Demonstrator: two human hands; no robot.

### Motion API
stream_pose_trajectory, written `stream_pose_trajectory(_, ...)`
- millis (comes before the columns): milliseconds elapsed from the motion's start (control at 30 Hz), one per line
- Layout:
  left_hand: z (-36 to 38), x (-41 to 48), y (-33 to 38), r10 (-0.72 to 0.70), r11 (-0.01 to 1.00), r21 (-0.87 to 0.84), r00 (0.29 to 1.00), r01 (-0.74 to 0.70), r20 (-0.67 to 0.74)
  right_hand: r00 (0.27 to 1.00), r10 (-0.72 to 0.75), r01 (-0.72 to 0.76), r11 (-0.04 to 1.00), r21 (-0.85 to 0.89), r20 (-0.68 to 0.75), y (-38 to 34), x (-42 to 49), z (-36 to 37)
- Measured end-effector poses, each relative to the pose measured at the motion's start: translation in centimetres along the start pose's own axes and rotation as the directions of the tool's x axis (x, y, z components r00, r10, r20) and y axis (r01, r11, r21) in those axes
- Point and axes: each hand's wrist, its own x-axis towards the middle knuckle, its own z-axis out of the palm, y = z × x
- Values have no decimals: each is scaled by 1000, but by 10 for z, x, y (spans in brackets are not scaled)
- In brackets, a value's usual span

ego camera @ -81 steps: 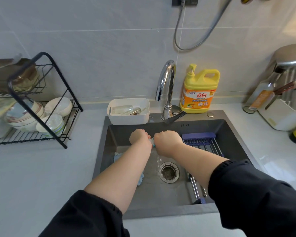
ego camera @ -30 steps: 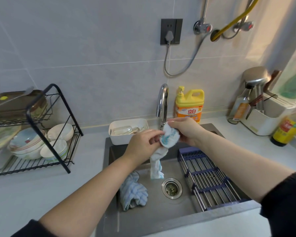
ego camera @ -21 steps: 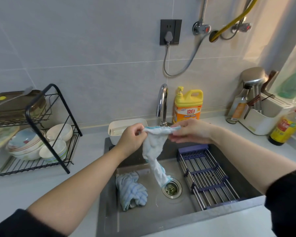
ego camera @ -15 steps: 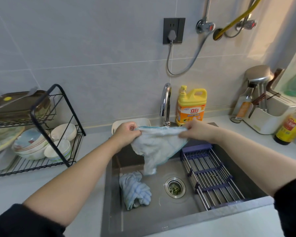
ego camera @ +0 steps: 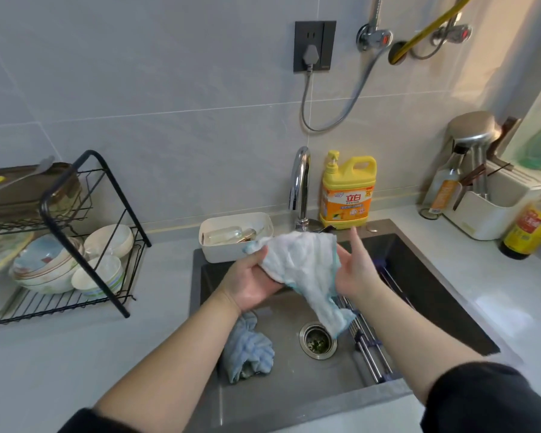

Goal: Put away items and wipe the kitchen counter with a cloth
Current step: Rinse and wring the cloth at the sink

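Over the sink [ego camera: 425, 276], two bare hands hold up a white cloth [ego camera: 300, 264] with blue edges. The left hand [ego camera: 250, 285] is palm up under the cloth, and its thumb presses down on the left edge, so it grips the cloth. Its other fingers are hidden under the cloth. The right hand [ego camera: 355, 273] is open, with straight fingers pointing up, and its palm touches the right side of the cloth. One end of the cloth hangs down near the drain [ego camera: 317, 340], but I cannot tell if it touches the bottom. A blue striped cloth [ego camera: 247, 348] lies bunched up on the sink floor, just left of the drain. A metal rack [ego camera: 369, 348] sits across the right part of the sink. Behind the sink stands a shiny tap [ego camera: 299, 182]. A yellow soap bottle [ego camera: 347, 195] stands just to its right, and a white box [ego camera: 235, 235] sits to its left with a glass thing lying in it. On the counter [ego camera: 60, 354] to the left is a black dish rack [ego camera: 89, 152] holding bowls [ego camera: 107, 242]. Far to the right stand a white holder [ego camera: 487, 214] with tools in it and a dark bottle [ego camera: 531, 226] with a yellow label.
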Motion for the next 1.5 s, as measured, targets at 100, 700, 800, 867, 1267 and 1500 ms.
stream_pose_trajectory(100,-9,6,-3,-40,997,64,987,50,-157,986,164,-161,975,-150,4,35,7,-18)
stream_pose_trajectory(700,-37,9,10,-261,931,22,708,363,-656,858,-285,-32,801,-598,-427,-15,9,-7)
stream_pose_trajectory(800,-33,5,7,-304,683,341,676,646,-671,956,-126,-9,890,-457,-265,-16,5,1)
stream_pose_trajectory(867,-34,3,9,-187,589,486,694,645,-695,971,-119,-16,835,-549,-208,-16,1,8)
stream_pose_trajectory(1267,-72,-22,11,-82,949,92,516,303,-853,969,-114,-8,873,-487,-220,-26,4,41)
stream_pose_trajectory(1500,-60,-14,34,4,997,-56,737,-56,-676,967,48,-94,981,-171,-252,-26,-1,26)
